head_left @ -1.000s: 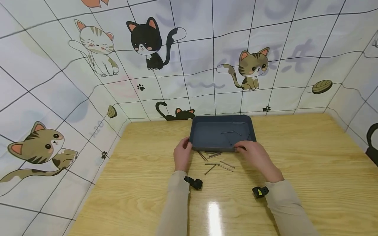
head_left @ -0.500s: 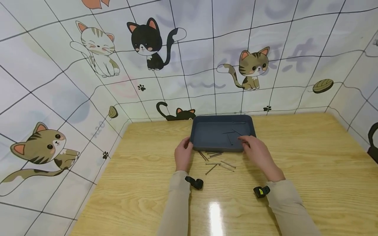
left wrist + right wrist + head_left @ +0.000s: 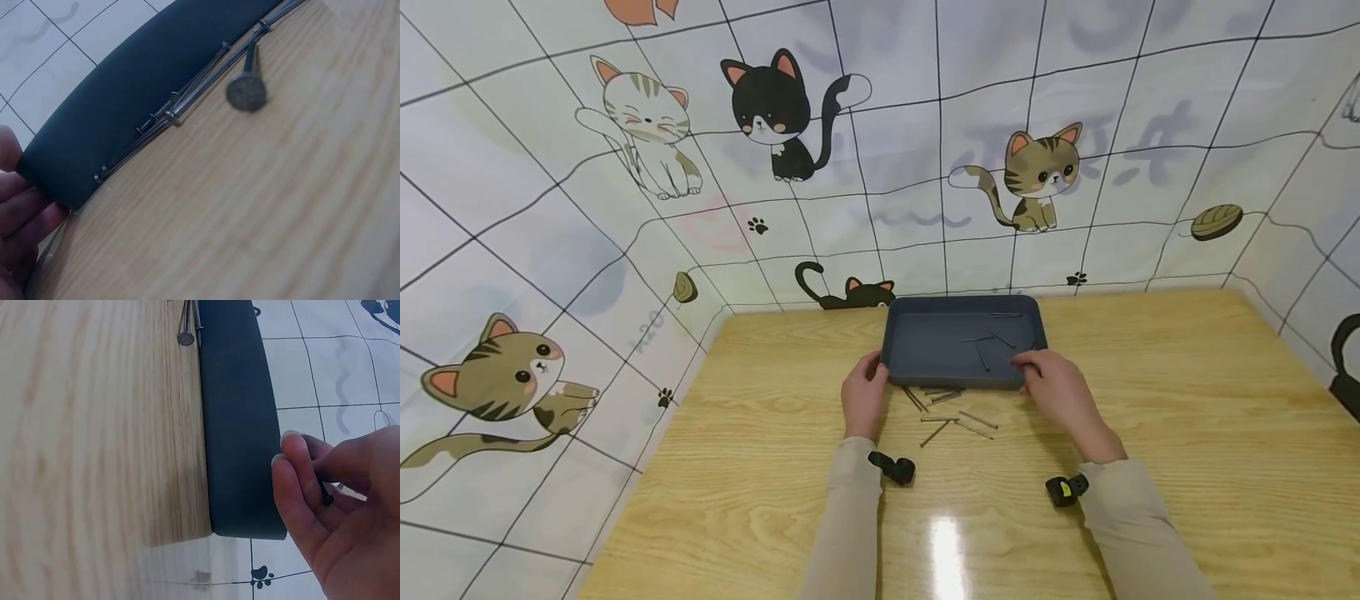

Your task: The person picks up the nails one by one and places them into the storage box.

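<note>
A dark blue-grey tray (image 3: pixel 917 346) lies at the back of the table, with several nails (image 3: pixel 982 357) scattered in its right half. My left hand (image 3: pixel 863 398) grips its front left corner, thumb at the rim and fingers against the outer side. Over the front right corner is my right hand (image 3: pixel 1063 398), holding a nail (image 3: pixel 327 500) between thumb and fingers; only the head end shows in the right wrist view. More nails (image 3: pixel 935 434) lie loosely on the wood in front of the tray, some close along its front wall (image 3: pixel 94 112).
The pale wooden table (image 3: pixel 760 467) runs back to a cloth wall (image 3: pixel 910 150) printed with cats and grid lines. Similar cloth stands at the left and right sides. Both wrists carry small black cameras (image 3: pixel 901 469).
My right hand has moved right from the tray's front rim, over its inside, to the front right corner. My left hand stays at the left corner. Nails on the table look unchanged.
</note>
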Motion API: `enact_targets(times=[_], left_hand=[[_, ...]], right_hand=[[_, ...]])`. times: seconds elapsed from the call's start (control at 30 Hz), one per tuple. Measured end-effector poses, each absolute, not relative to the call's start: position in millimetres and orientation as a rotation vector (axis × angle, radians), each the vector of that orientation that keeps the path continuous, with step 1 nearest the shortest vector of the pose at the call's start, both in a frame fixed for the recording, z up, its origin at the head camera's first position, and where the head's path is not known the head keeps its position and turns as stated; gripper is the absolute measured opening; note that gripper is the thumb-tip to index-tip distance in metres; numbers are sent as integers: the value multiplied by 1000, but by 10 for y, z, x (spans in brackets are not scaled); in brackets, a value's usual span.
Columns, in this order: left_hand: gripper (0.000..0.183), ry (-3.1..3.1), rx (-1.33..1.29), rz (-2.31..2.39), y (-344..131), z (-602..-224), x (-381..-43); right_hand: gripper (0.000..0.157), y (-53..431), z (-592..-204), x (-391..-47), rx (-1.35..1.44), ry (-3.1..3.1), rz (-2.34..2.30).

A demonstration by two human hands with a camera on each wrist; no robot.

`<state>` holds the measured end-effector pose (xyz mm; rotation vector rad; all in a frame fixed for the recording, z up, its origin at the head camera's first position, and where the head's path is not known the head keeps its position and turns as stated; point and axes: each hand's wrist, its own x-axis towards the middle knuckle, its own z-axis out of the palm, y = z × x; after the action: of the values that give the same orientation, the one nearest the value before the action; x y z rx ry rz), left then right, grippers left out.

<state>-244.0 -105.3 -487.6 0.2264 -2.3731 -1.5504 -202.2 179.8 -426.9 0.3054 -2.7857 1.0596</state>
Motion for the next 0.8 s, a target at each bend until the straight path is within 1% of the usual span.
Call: enact_targets(times=[0.2,0.63,0.8], left_hand=[[29,-2379,213,-1542,-1066,-4873,-2416],[31,-2380,207,-1568,-1053,-4872,-2428],[32,-2382,211,-1564,-1060,-4854,-2430]], right_hand=[[28,1795,-4267,-1992,250,-2795,1046],[33,1781,-4205,-2028,138,-2803,1117],[33,1778,-4144,-2081,161,-2792,1111]])
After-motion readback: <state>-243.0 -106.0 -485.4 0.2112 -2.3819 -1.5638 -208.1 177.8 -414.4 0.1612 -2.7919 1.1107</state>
